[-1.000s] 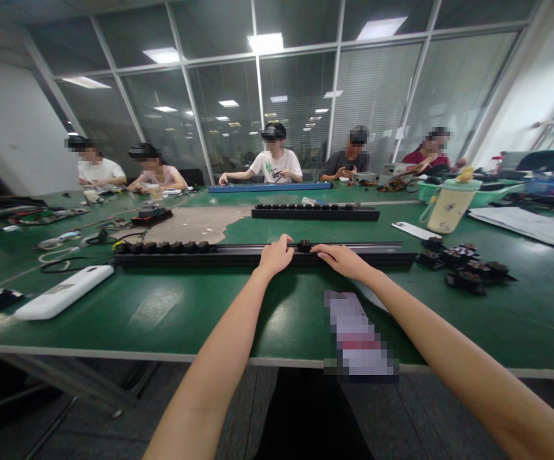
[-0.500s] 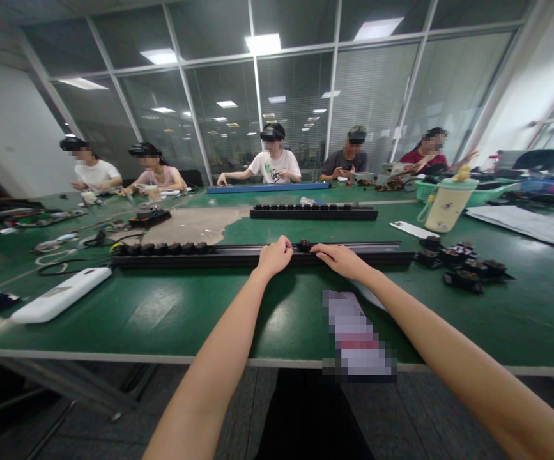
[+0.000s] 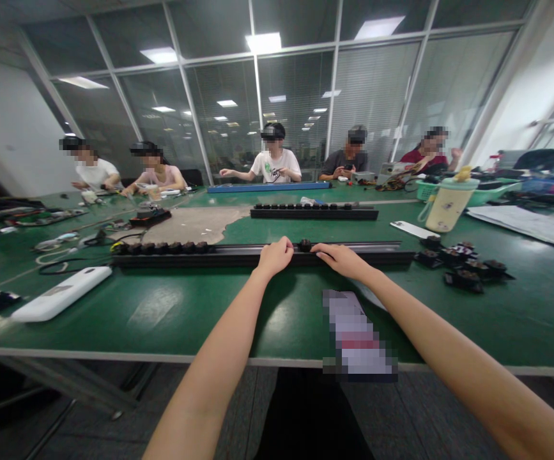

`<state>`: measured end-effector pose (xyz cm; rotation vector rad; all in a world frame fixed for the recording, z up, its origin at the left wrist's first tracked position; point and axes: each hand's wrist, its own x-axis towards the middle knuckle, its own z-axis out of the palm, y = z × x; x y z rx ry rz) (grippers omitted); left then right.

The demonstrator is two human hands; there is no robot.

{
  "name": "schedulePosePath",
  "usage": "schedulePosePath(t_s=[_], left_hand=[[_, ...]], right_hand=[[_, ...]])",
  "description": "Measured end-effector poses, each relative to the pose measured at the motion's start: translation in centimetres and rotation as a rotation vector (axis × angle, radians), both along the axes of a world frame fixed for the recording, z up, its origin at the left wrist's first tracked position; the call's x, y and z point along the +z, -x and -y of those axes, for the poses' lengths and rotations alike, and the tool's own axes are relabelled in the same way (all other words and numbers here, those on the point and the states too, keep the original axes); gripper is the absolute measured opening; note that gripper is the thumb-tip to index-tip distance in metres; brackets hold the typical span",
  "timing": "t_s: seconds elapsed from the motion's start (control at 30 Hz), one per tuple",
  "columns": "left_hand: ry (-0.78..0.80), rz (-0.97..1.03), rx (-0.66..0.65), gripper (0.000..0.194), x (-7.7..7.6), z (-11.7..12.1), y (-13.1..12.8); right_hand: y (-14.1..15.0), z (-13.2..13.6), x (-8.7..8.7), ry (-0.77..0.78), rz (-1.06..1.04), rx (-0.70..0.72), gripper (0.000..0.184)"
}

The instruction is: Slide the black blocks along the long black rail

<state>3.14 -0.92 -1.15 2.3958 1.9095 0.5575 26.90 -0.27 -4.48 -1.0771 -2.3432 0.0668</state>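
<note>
A long black rail (image 3: pixel 229 255) lies across the green table (image 3: pixel 171 313) in front of me. Several black socket modules (image 3: pixel 161 247) sit in its left part. One more black module (image 3: pixel 304 245) sits on the rail between my hands. My left hand (image 3: pixel 275 256) rests on the rail just left of that module, fingers curled over the rail's edge. My right hand (image 3: pixel 341 259) lies on the rail just right of the module, fingers stretched toward it and touching it.
Loose black modules (image 3: pixel 463 265) lie in a heap at the right. A white remote-like unit (image 3: pixel 61 292) lies at the left, a second filled rail (image 3: pixel 314 211) farther back, a cream bottle (image 3: pixel 449 202) at the right. Several people work at the far side.
My hands and the rail have stayed where they were. Only the people at the far side have shifted their arms a little.
</note>
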Motion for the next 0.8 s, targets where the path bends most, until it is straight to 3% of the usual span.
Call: schedulePosePath(t_s=[0.8], left_hand=[[0.001,-0.002,-0.004,0.027,0.29,0.33,0.01]], right_hand=[[-0.14,0.14,0.30,0.038,-0.048,0.046,0.030]])
